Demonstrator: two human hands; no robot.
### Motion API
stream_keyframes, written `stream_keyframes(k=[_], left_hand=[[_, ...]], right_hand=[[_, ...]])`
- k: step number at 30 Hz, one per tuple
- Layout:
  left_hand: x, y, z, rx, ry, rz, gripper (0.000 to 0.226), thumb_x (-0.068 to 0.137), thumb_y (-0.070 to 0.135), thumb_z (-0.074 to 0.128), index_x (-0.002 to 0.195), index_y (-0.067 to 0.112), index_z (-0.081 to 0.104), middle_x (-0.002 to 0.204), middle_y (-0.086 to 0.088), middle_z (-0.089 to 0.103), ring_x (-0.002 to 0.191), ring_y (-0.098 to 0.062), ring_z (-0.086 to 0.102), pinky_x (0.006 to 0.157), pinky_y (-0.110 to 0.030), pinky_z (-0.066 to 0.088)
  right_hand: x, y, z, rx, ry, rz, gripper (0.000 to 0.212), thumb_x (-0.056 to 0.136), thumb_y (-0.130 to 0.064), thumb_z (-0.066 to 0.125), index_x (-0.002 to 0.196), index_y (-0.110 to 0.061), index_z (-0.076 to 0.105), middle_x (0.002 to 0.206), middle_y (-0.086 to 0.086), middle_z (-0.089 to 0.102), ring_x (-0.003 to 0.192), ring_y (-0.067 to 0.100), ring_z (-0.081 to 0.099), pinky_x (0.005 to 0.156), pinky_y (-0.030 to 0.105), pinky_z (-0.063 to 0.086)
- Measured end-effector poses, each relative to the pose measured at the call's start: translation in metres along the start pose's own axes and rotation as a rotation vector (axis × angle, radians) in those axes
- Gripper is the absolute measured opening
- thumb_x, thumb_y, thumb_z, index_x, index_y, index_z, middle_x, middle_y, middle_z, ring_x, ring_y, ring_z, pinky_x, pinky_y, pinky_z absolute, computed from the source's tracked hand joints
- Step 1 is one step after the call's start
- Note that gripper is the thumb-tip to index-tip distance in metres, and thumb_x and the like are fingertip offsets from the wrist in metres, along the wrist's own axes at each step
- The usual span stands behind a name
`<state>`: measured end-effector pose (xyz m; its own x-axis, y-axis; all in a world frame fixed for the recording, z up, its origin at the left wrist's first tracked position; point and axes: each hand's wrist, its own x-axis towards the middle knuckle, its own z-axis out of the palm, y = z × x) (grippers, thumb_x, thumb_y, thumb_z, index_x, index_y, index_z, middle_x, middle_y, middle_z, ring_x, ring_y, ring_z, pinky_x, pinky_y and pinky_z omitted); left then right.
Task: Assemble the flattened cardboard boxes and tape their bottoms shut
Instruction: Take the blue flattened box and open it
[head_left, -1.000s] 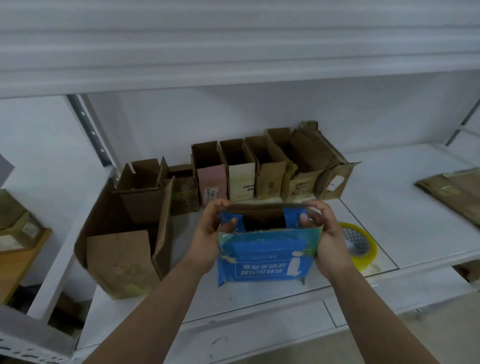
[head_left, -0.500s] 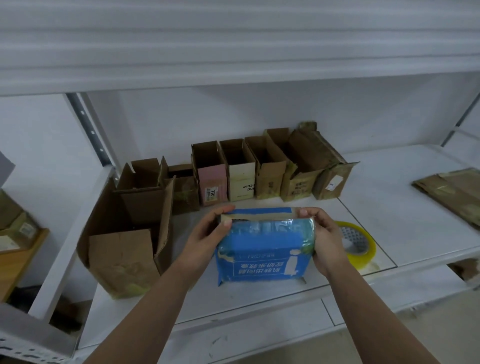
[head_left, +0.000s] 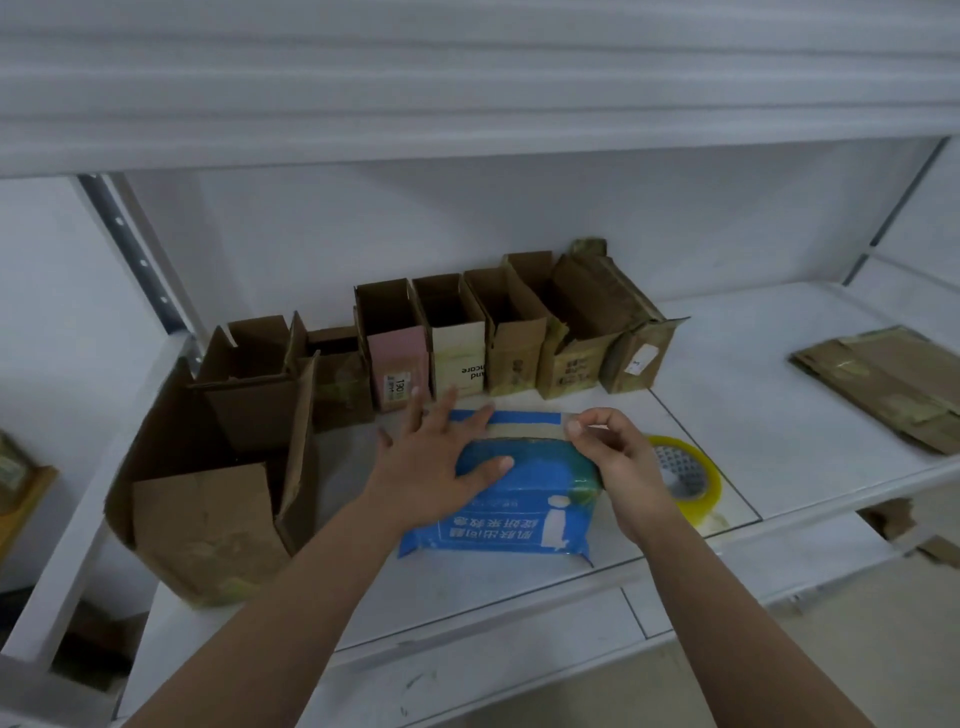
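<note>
A blue box (head_left: 511, 496) is seen lying on the white shelf (head_left: 779, 441), near the front edge and roughly centred, with white printed characters on its near face. Its flaps are folded closed on the upper side, where a pale strip runs across the far edge.

The left hand (head_left: 434, 462) is laid flat on the box's left part, fingers straight and spread, thumb resting on the blue top; this grip is wide and nothing is clasped. The right hand (head_left: 618, 462) is held at the box's right end, fingers curled, with thumb and forefinger pinched at the right end of the pale strip. Whether tape is held between them cannot be told.

A roll of yellowish clear tape (head_left: 688, 480) is seen lying flat just right of the right hand, partly hidden by it.

A row of small open cartons (head_left: 498, 338) is stood along the far side of the shelf. A large open brown carton (head_left: 208, 499) is placed at the left. Flattened cardboard (head_left: 883, 384) is stacked at the far right, well apart from the hands.
</note>
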<state>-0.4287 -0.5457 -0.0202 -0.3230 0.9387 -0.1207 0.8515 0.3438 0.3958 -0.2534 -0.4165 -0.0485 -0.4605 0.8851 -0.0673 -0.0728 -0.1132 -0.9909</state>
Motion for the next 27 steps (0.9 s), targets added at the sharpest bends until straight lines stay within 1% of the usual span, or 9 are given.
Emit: stream_keyframes(k=[2, 6, 9, 12, 14, 16, 21, 24, 27], left_hand=[[0.000, -0.005, 0.018, 0.028, -0.108, -0.024, 0.077, 0.079, 0.083, 0.018, 0.148, 0.053, 0.000, 0.161, 0.011, -0.013, 0.147, -0.025, -0.019, 0.116, -0.059, 0.006], [0.001, -0.012, 0.037, 0.038, 0.001, 0.025, 0.112, 0.052, 0.098, -0.010, 0.151, 0.047, 0.005, 0.158, 0.006, 0.007, 0.143, -0.022, -0.003, 0.114, -0.046, 0.029], [0.007, -0.009, 0.029, 0.074, -0.060, 0.029, 0.113, 0.050, 0.101, 0.002, 0.150, 0.049, 0.000, 0.159, 0.005, 0.005, 0.145, -0.024, -0.003, 0.113, -0.049, 0.029], [0.009, -0.007, 0.025, 0.140, -0.161, 0.022, 0.114, 0.053, 0.098, 0.032, 0.148, 0.051, -0.011, 0.160, 0.008, -0.009, 0.146, -0.028, -0.012, 0.114, -0.054, 0.026], [0.008, -0.005, 0.026, 0.155, -0.175, 0.017, 0.108, 0.067, 0.083, 0.052, 0.148, 0.050, -0.012, 0.160, 0.009, -0.015, 0.146, -0.028, -0.016, 0.114, -0.054, 0.025], [0.007, -0.005, 0.028, 0.152, -0.161, 0.018, 0.107, 0.072, 0.077, 0.057, 0.148, 0.049, -0.012, 0.159, 0.009, -0.016, 0.146, -0.027, -0.017, 0.114, -0.054, 0.025], [0.006, -0.007, 0.029, 0.132, -0.152, 0.017, 0.107, 0.073, 0.076, 0.058, 0.148, 0.050, -0.013, 0.159, 0.012, -0.017, 0.146, -0.026, -0.018, 0.115, -0.054, 0.025], [0.006, -0.006, 0.031, 0.135, -0.148, 0.023, 0.106, 0.073, 0.076, 0.058, 0.149, 0.049, -0.012, 0.159, 0.011, -0.016, 0.146, -0.027, -0.017, 0.116, -0.054, 0.025], [0.008, -0.003, 0.031, 0.139, -0.134, 0.035, 0.105, 0.073, 0.076, 0.057, 0.149, 0.048, -0.009, 0.160, 0.009, -0.014, 0.146, -0.029, -0.016, 0.116, -0.052, 0.024]], right_hand=[[0.011, 0.002, -0.017, -0.100, 0.071, -0.001, 0.011, 0.094, -0.019, 0.063, 0.084, -0.018, 0.068, 0.092, 0.011, 0.066, 0.091, 0.024, 0.060, 0.081, 0.034, 0.048], [0.028, 0.006, -0.065, -0.524, 0.257, -0.036, 0.015, 0.093, -0.007, 0.057, 0.103, -0.015, 0.066, 0.106, 0.006, 0.067, 0.103, 0.026, 0.059, 0.085, 0.028, 0.042], [0.035, 0.023, -0.092, -0.934, 0.109, 0.058, 0.036, 0.087, -0.003, 0.060, 0.122, -0.013, 0.057, 0.112, 0.008, 0.063, 0.110, 0.026, 0.058, 0.091, 0.027, 0.042], [0.036, 0.046, -0.101, -1.164, -0.079, 0.195, 0.070, 0.088, -0.022, 0.064, 0.148, -0.030, 0.030, 0.145, 0.011, 0.044, 0.133, 0.033, 0.043, 0.110, 0.037, 0.036], [0.033, 0.056, -0.097, -1.352, -0.114, 0.217, 0.079, 0.091, -0.027, 0.058, 0.152, -0.043, 0.010, 0.154, 0.009, 0.033, 0.141, 0.032, 0.033, 0.119, 0.040, 0.022], [0.028, 0.062, -0.093, -1.516, -0.081, 0.163, 0.081, 0.093, -0.019, 0.052, 0.152, -0.045, 0.003, 0.154, 0.009, 0.035, 0.142, 0.030, 0.032, 0.121, 0.041, 0.016], [0.036, 0.052, -0.108, -1.234, -0.009, 0.118, 0.072, 0.089, -0.022, 0.063, 0.150, -0.040, 0.028, 0.154, 0.009, 0.034, 0.138, 0.034, 0.036, 0.110, 0.043, 0.039], [0.036, 0.019, -0.107, -0.869, 0.087, 0.001, 0.062, 0.086, -0.013, 0.072, 0.143, -0.020, 0.048, 0.134, 0.014, 0.057, 0.124, 0.032, 0.054, 0.102, 0.033, 0.042], [0.024, -0.029, -0.087, -0.452, 0.121, -0.085, 0.034, 0.088, -0.023, 0.070, 0.122, -0.026, 0.062, 0.113, 0.017, 0.067, 0.107, 0.034, 0.063, 0.087, 0.036, 0.049]])
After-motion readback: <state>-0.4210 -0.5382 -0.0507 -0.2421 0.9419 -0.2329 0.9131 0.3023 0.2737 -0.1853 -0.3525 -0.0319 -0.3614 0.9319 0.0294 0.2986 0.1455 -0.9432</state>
